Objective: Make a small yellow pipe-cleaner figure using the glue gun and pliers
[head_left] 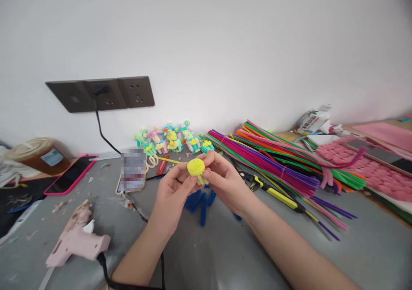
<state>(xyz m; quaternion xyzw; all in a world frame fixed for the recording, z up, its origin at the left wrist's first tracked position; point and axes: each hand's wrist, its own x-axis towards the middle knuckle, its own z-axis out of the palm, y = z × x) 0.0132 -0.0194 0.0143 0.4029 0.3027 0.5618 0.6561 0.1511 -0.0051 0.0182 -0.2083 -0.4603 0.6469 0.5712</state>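
Observation:
Both my hands are raised over the grey table (225,255) and pinch a small yellow pipe-cleaner piece (196,168), a coiled round top with short legs below. My left hand (172,195) grips it from the left with thumb and fingers. My right hand (223,180) closes on it from the right. Under my hands lie a few short blue pipe-cleaner pieces (199,202). A row of finished small colourful pipe-cleaner figures (172,140) stands against the wall behind.
A pink glue gun (77,238) with a black cord lies front left. A big bundle of coloured pipe cleaners (277,159) and yellow-handled pliers (273,193) lie to the right. A pink-cased phone (72,174), a jar (40,155), wall sockets (103,93) and pink sheets (373,170) surround them.

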